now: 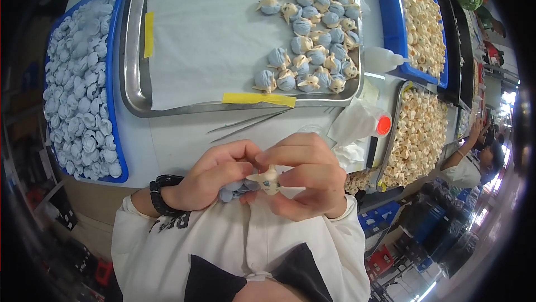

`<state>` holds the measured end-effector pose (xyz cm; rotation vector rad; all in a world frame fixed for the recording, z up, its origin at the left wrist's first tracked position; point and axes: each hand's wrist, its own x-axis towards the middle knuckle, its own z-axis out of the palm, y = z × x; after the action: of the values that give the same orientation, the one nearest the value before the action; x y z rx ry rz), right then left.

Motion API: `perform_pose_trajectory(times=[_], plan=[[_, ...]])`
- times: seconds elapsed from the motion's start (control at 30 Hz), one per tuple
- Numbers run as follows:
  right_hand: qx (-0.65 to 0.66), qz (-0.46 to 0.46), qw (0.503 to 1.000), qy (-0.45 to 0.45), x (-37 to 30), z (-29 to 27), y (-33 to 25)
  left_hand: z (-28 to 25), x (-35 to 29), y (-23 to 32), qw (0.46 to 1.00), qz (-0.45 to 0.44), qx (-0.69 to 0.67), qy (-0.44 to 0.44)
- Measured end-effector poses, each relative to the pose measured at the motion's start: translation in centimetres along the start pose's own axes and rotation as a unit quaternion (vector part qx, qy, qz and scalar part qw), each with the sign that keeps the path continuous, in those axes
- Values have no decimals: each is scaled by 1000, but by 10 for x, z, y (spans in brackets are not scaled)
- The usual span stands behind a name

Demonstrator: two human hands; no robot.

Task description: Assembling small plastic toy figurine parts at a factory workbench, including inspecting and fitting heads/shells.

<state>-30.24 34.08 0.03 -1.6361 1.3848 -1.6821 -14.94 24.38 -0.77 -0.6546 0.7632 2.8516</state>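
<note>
A: ok so what are those hands actually doing?

B: Right hand [312,175] is pinching a cream face piece [270,183] between thumb and fingers. Left hand [215,172] is curling its fingers round a blue piece [237,191], right up beside the cream one. Some left fingertips are hiding, so no telling how tight that grip is. Both hands are hovering close to the chest, probably for a steady near view.

A: and past them?

B: Tweezers [267,118] are lying on the surface just beyond, seemingly for easy reach. A red lid [383,125] is showing off to their right. Then the big metal tray [134,73]: yellow tape [259,99] is running along its near edge, likely pinning the paper sheet [206,45]. Blue-and-cream pieces [301,44] are crowding its right side.

A: why the bins either side?

B: Looks like sorting by kind. The left blue bin [117,140] is holding blue bits, while a smaller metal tray [392,132] and the right blue bin [388,23] are holding cream ones. Way out right, another person [466,172] is sitting or standing, can't tell which.
</note>
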Motion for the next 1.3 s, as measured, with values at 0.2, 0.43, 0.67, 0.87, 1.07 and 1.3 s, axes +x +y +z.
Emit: perform_pose_trajectory(times=[0.2, 0.43, 0.67, 0.87, 1.07, 1.3], plan=[[-49, 23, 998, -30, 1, 1, -1, -3, 3, -1, 999, 32, 6, 6], [-78, -47, 996, -10, 0, 7, 3, -10, 2, -8, 989, 115, -79, 53], [-173, -34, 984, 13, 1, 12, 4, -4, 5, -6, 987, 112, -81, 79], [-155, 29, 987, 34, 0, 5, 2, -1, 3, -2, 992, 113, 2, 53], [-140, 47, 989, -11, -4, -10, 4, -1, 4, -4, 981, 132, 96, 104], [-117, 14, 992, -38, -3, -14, 5, -9, 3, -7, 980, 136, 120, 84]])
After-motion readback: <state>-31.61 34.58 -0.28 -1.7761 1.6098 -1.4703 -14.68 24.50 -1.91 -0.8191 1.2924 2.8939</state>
